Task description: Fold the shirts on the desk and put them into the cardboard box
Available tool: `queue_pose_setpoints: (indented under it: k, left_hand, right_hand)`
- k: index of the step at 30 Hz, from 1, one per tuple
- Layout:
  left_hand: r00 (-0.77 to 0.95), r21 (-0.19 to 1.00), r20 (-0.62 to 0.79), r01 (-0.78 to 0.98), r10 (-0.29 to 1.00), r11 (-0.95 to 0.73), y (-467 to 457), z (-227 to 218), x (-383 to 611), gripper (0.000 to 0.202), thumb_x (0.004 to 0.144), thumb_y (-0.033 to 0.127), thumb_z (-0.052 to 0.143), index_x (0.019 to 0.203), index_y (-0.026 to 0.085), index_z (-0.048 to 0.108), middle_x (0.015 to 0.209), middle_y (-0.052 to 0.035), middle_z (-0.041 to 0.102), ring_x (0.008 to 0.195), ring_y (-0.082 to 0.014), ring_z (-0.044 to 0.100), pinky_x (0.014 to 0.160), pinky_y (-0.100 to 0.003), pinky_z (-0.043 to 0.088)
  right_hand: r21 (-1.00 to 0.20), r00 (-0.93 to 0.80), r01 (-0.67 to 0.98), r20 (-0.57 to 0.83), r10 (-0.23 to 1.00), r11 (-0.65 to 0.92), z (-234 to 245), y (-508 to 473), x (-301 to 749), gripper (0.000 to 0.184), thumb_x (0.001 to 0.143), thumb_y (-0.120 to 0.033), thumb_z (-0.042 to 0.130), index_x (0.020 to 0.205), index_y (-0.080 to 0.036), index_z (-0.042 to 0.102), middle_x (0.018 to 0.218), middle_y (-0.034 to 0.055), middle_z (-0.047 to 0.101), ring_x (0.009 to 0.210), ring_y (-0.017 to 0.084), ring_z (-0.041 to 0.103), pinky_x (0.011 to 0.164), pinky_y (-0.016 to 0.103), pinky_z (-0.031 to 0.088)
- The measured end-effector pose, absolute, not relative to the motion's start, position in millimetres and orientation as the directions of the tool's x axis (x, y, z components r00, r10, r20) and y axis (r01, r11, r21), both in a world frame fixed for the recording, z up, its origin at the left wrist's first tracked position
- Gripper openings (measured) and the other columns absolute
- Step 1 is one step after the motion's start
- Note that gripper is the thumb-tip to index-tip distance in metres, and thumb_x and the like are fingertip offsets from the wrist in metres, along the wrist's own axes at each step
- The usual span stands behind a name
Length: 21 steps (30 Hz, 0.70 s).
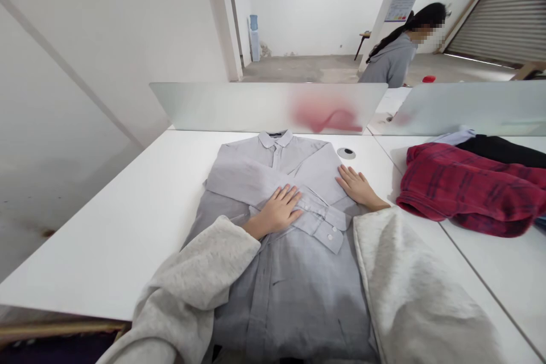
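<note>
A grey button-up shirt [311, 290] lies front side up on the white table, its collar toward the far edge. One sleeve is laid slantwise across the chest, and its buttoned cuff rests at the right of the middle. My left hand [278, 211] lies flat on that sleeve near the cuff, fingers stretched out. At the shirt's right upper edge, by the shoulder, my right hand [357, 186] rests palm down with its fingers extended. Neither hand grips the cloth. My loose light grey sleeves cover parts of the shirt's lower sides.
A red plaid garment [464, 187] lies folded at the right, beside black cloth [503, 149]. Frosted dividers [239, 105] run along the back of the white table [106, 227]. A round cable-hole cover [346, 153] sits near the shirt's shoulder. Beyond stands another person [390, 62].
</note>
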<state>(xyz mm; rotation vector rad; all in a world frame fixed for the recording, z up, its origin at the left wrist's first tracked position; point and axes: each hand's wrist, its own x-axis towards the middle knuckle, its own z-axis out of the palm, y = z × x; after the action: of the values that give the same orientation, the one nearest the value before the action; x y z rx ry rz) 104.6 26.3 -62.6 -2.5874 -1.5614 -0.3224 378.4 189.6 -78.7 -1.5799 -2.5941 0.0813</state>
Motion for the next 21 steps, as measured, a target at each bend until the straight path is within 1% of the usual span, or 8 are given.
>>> queue_pose_setpoints:
  k: [4, 8, 11, 14, 17, 19, 21]
  left_hand:
    - [0.481, 0.022, 0.216, 0.868, 0.85, -0.497, 27, -57, 104, 0.053, 0.098, 0.043, 0.023, 0.144, 0.017, 0.031, 0.148, -0.0125, 0.033, 0.14, -0.0229, 0.022, 0.112, -0.043, 0.021]
    - [0.454, 0.022, 0.119, 0.888, 0.883, -0.46, 12, -47, 95, 0.053, 0.098, 0.042, 0.023, 0.144, 0.017, 0.03, 0.151, -0.0123, 0.028, 0.141, -0.0228, 0.019, 0.112, -0.042, 0.021]
    - [0.375, 0.021, 0.03, 0.927, 0.927, -0.376, -19, -38, 76, 0.057, 0.097, 0.047, 0.024, 0.144, 0.016, 0.031, 0.152, -0.0123, 0.026, 0.142, -0.025, 0.015, 0.113, -0.043, 0.02]
    - [0.267, 0.028, -0.022, 0.964, 0.964, -0.266, -65, -32, 55, 0.061, 0.095, 0.051, 0.027, 0.146, 0.018, 0.028, 0.153, -0.0112, 0.024, 0.142, -0.0266, 0.016, 0.113, -0.046, 0.022]
    - [0.132, 0.03, 0.014, 0.991, 0.991, -0.132, -114, -33, 42, 0.062, 0.094, 0.052, 0.03, 0.146, 0.019, 0.027, 0.153, -0.0111, 0.023, 0.141, -0.0278, 0.017, 0.112, -0.047, 0.025]
    - [0.043, 0.04, 0.036, 0.998, 0.998, -0.045, -145, -39, 38, 0.062, 0.094, 0.051, 0.03, 0.146, 0.017, 0.028, 0.152, -0.0129, 0.024, 0.141, -0.0289, 0.018, 0.111, -0.047, 0.026]
    - [-0.038, 0.053, 0.034, 0.998, 0.999, 0.036, -172, -50, 35, 0.064, 0.094, 0.052, 0.028, 0.145, 0.014, 0.029, 0.151, -0.0144, 0.026, 0.141, -0.0303, 0.018, 0.11, -0.049, 0.027]
  right_hand:
    - [-0.099, -0.452, 0.885, 0.052, 0.89, 0.455, -77, 188, 375, 0.062, 0.095, -0.049, 0.013, 0.146, -0.018, 0.028, 0.152, 0.006, 0.025, 0.14, 0.025, 0.02, 0.111, 0.051, 0.021]
    - [-0.131, -0.46, 0.876, 0.066, 0.885, 0.465, -76, 190, 376, 0.063, 0.094, -0.05, 0.013, 0.145, -0.017, 0.03, 0.152, 0.0064, 0.026, 0.14, 0.027, 0.021, 0.11, 0.052, 0.022]
    - [-0.169, -0.475, 0.86, 0.087, 0.876, 0.482, -78, 192, 377, 0.064, 0.094, -0.052, 0.012, 0.145, -0.018, 0.031, 0.151, 0.0071, 0.027, 0.139, 0.029, 0.023, 0.109, 0.054, 0.022]
    - [-0.186, -0.473, 0.856, 0.092, 0.876, 0.482, -81, 194, 377, 0.064, 0.094, -0.053, 0.013, 0.145, -0.019, 0.031, 0.151, 0.0072, 0.028, 0.139, 0.029, 0.022, 0.109, 0.054, 0.021]
    - [-0.181, -0.474, 0.858, 0.087, 0.876, 0.482, -81, 195, 377, 0.063, 0.093, -0.052, 0.014, 0.145, -0.019, 0.03, 0.152, 0.0079, 0.027, 0.139, 0.029, 0.022, 0.109, 0.055, 0.021]
    - [-0.181, -0.484, 0.852, 0.082, 0.871, 0.491, -80, 195, 378, 0.063, 0.093, -0.052, 0.014, 0.145, -0.019, 0.029, 0.152, 0.0088, 0.027, 0.139, 0.029, 0.022, 0.109, 0.056, 0.02]
    - [-0.193, -0.485, 0.852, 0.058, 0.872, 0.487, -78, 196, 380, 0.066, 0.093, -0.054, 0.016, 0.146, -0.017, 0.027, 0.152, 0.0103, 0.025, 0.14, 0.029, 0.021, 0.11, 0.055, 0.019]
